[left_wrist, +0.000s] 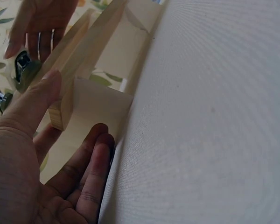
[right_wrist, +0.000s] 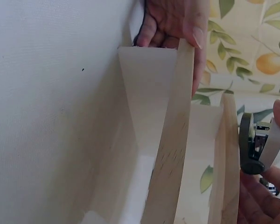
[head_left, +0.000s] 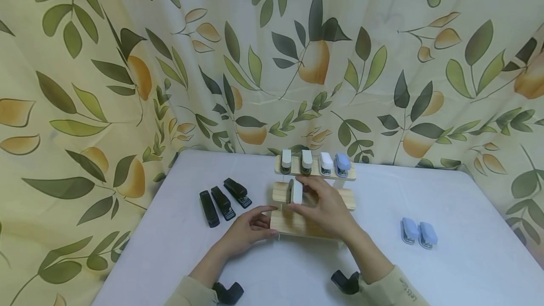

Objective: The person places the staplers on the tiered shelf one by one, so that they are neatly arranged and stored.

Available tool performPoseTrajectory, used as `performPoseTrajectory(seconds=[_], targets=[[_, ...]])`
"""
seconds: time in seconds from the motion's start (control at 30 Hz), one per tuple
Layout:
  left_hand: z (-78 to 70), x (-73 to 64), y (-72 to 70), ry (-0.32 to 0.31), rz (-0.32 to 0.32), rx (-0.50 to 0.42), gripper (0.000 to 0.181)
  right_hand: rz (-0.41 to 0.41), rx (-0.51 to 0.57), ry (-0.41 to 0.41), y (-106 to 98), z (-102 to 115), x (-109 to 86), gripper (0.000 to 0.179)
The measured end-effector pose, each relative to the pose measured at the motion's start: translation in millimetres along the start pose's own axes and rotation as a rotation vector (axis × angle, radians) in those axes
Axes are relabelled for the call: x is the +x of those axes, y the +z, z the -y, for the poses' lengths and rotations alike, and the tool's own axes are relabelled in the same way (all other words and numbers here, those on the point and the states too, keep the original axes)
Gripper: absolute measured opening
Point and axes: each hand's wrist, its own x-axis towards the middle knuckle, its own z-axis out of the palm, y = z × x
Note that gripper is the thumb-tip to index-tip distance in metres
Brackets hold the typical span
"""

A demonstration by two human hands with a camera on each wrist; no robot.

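Note:
A stepped display stand (head_left: 301, 225) with three light wooden boards on white supports stands at mid-table. At the left end of its lowest board, my left hand (head_left: 240, 230) pinches the board between thumb and index finger, the other fingers loosely bent below. My right hand (head_left: 329, 207) holds a small stapler (head_left: 297, 192), white on top with a dark green base, by its two ends. That stapler is at the left part of the middle board, upright and close against the wood; in the right wrist view its green base (right_wrist: 246, 140) faces the board edge.
Along the top board stand two white-and-green staplers (head_left: 306, 162), a white stapler (head_left: 326, 163) and a blue stapler (head_left: 342, 164). Three black staplers (head_left: 221, 202) lie left of the stand, two blue staplers (head_left: 410, 229) to the right. A patterned curtain (head_left: 272, 60) hangs behind the table.

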Motion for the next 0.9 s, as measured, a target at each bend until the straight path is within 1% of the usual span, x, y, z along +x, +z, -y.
performPoseTrajectory(seconds=[0.43, 0.67, 0.9], targets=[[-1.9, -0.7, -0.5, 0.01, 0.004, -0.009, 0.06, -0.015, -0.02, 0.028, 5.2, 1.2, 3.1, 0.072], [-1.6, -0.6, -0.4, 0.008, 0.006, -0.006, 0.06, -0.008, -0.037, 0.038, 6.1, 2.6, 5.2, 0.07], [-1.1, 0.0, 0.2, 0.001, 0.001, 0.004, 0.059, -0.003, -0.026, 0.046, 7.1, 3.3, 6.9, 0.069]])
